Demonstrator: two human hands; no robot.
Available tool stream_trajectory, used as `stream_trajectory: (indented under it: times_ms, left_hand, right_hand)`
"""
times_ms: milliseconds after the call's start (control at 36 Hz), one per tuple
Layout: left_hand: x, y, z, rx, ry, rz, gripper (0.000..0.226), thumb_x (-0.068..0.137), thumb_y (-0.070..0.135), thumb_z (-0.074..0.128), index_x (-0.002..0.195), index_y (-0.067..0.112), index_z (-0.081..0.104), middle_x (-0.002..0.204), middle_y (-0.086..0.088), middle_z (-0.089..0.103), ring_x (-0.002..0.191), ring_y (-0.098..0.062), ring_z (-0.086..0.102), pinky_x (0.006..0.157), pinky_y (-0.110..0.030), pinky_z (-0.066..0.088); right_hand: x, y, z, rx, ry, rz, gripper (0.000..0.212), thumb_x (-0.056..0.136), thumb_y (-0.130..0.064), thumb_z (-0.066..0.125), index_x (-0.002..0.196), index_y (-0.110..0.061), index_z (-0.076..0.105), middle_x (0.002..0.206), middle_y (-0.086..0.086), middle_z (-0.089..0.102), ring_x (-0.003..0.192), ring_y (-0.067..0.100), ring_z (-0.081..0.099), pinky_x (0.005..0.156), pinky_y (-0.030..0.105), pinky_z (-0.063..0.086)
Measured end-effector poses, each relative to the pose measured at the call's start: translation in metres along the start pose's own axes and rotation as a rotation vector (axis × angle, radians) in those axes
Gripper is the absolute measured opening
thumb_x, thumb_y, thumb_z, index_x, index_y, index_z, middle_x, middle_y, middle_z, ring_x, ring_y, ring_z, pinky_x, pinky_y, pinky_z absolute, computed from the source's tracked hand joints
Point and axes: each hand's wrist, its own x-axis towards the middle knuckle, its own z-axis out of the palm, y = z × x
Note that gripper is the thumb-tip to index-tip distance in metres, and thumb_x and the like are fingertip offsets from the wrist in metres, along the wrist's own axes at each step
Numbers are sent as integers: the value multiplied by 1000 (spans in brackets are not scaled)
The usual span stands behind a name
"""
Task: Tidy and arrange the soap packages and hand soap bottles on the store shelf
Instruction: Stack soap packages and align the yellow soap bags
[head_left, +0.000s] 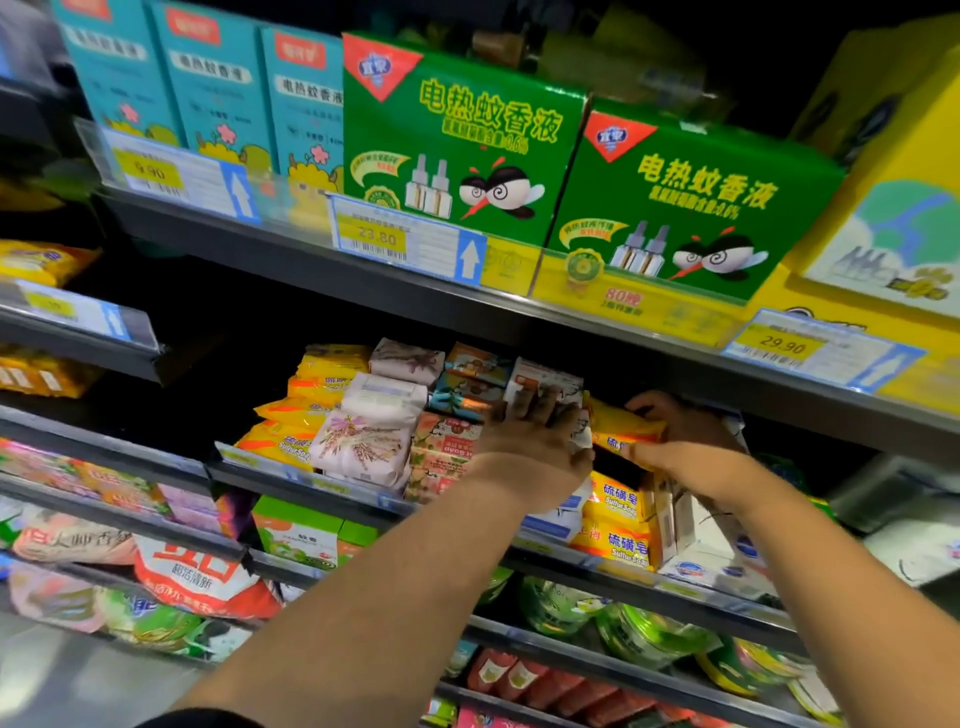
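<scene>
- Soap package (621, 422) in yellow wrap is pinched between the thumb and fingers of the right hand (680, 441), above the matching yellow stack (615, 525) at the right of the middle shelf (337, 488), likely for stacking.
- Left hand (535, 431) is laid flat, fingers straight, on the white packs (545, 387), seemingly to steady them.

The right hand (680, 447) is gripping a yellow sulfur soap pack (621, 422). Just left of that pack, the left hand (535, 434) is pressing on white soap packages (545, 379). Below the pack, more sulfur soap packs (615, 525) are lying stacked.
</scene>
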Motion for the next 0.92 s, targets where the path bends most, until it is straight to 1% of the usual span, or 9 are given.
stream_trajectory:
  times_ms: [111, 250, 333, 417, 500, 583, 694, 778, 917]
  left_hand:
    - [2, 0, -4, -51, -17, -17, 64, 99, 58, 24, 157, 37, 7, 166, 8, -10, 153, -18, -12, 121, -53, 8]
    - [4, 0, -13, -117, -116, -43, 63, 99, 62, 26, 156, 41, 6, 166, 13, -9, 153, -18, -7, 118, -62, 10]
    - [-2, 4, -30, -253, -155, -60, 59, 100, 61, 33, 153, 46, 14, 160, 0, 33, 144, -30, 34, 117, -60, 17]
    - [-15, 9, -48, -387, 61, -9, 51, 100, 47, 51, 148, 39, 37, 130, -3, 62, 120, -26, 58, 97, -33, 46]
    - [-39, 12, -54, -294, 192, 172, 61, 96, 35, 61, 148, 49, 32, 147, 2, 46, 130, -19, 48, 100, -26, 42]
    - [-65, 17, -44, -228, 264, 485, 77, 92, 17, 63, 148, 54, 25, 161, 16, 17, 144, -10, 24, 113, -25, 28]
    - [-82, 13, -18, -197, 462, 741, 49, 91, 7, 53, 133, 32, 55, 151, 6, 44, 134, -19, 45, 106, -35, 43]
    - [-87, 7, -8, -241, 555, 764, 29, 94, 25, 63, 123, 23, 65, 138, 6, 57, 127, -18, 52, 106, -33, 43]
    - [-95, 6, -13, -504, 540, 573, 34, 87, 33, 65, 120, 37, 63, 127, 28, 59, 125, -2, 51, 105, -19, 37]
  right_hand:
    - [-22, 7, -11, 75, 6, 174, 22, 87, -48, 69, 105, -36, 62, 98, 12, 71, 77, 21, 66, 69, 33, 55]
    - [-63, -6, -14, 229, 161, 126, 18, 84, -25, 78, 97, -26, 66, 76, 2, 71, 59, 16, 63, 55, 28, 48]
    - [-86, -5, -8, 466, 232, 129, 12, 84, -17, 78, 91, -14, 68, 82, 10, 74, 63, 17, 67, 60, 34, 52]
    - [-108, -7, 0, 771, 291, 159, 24, 82, -19, 79, 101, -15, 65, 95, 18, 70, 77, 15, 67, 68, 26, 51]
    - [-126, -10, 11, 952, 274, 130, 40, 73, -36, 84, 99, -13, 63, 95, 27, 60, 88, 30, 63, 84, 47, 51]
    - [-137, -20, 20, 1218, 221, 118, 26, 74, -12, 72, 97, -10, 61, 87, 10, 70, 87, 29, 68, 71, 40, 56]
    - [-146, -34, 30, 1411, 168, 125, 46, 71, -6, 70, 116, -12, 59, 102, 13, 70, 85, 27, 71, 62, 34, 58]
    - [-150, -40, 34, 1435, 173, 142, 52, 71, -10, 71, 121, -21, 58, 103, 8, 70, 86, 26, 71, 63, 33, 57]
    - [-151, -52, 39, 1533, 130, 130, 42, 77, -18, 70, 118, -16, 62, 110, 20, 65, 81, 31, 69, 58, 33, 56]
